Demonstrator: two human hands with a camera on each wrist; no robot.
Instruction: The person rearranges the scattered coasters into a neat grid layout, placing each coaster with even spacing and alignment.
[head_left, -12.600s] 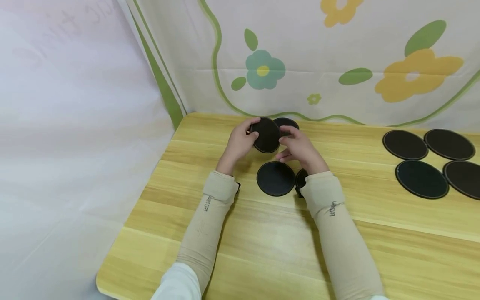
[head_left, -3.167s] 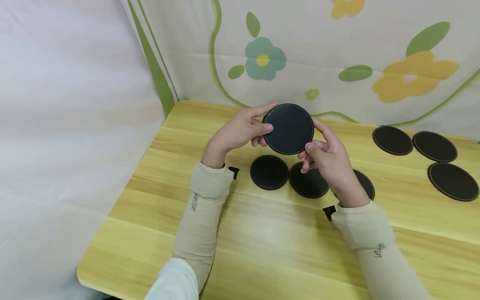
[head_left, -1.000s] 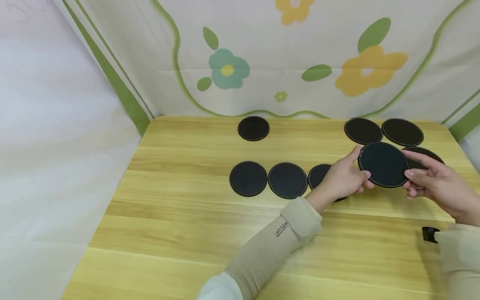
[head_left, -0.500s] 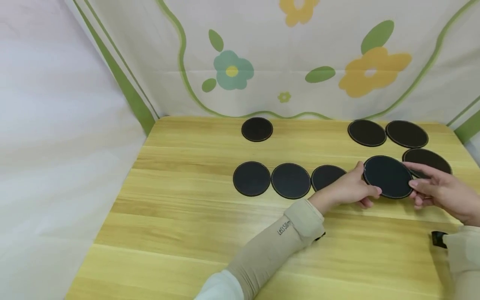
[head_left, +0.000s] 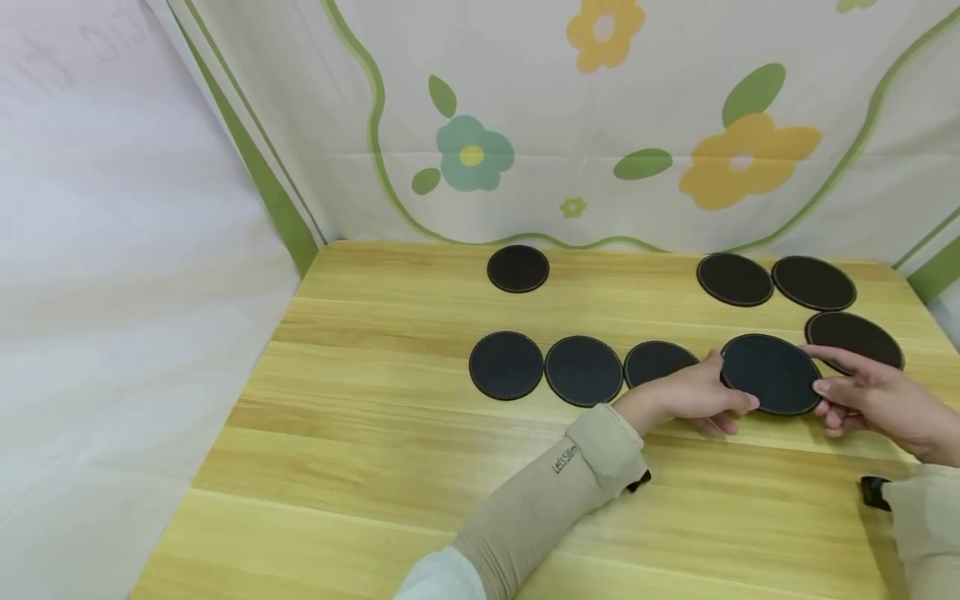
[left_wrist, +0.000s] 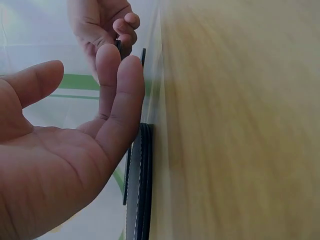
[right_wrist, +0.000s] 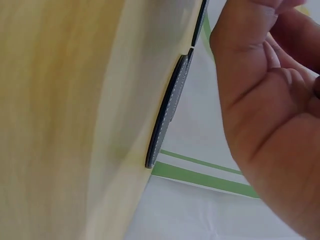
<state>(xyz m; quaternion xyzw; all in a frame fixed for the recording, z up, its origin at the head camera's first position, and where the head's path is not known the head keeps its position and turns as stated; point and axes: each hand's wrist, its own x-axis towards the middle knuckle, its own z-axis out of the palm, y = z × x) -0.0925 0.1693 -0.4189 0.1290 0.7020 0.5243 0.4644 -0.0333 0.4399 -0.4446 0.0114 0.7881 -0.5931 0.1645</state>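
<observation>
In the head view a round black coaster [head_left: 772,374] with a stitched edge is tilted low over the right part of the table. My right hand [head_left: 888,398] pinches its right edge between thumb and fingers. At its left edge is my left hand [head_left: 693,396], thumb and forefinger at the rim; the left wrist view shows this hand [left_wrist: 75,135] with thumb spread well away from nearly straight fingers. A row of black coasters lies to the left: a left one [head_left: 506,365], a middle one [head_left: 583,370] and a right one [head_left: 658,362], partly behind my left hand.
One coaster [head_left: 518,268] lies alone at the back. On the right are two touching coasters [head_left: 735,279] [head_left: 813,282], with another coaster [head_left: 853,337] in front, partly behind my right fingers. A flowered curtain [head_left: 570,125] hangs along the wooden table's [head_left: 337,467] back edge.
Both hands carried the coaster from the left-middle to the right, then lowered it toward the table. My left hand's grip on it has loosened. Earlier, coasters at left were moved into a row.
</observation>
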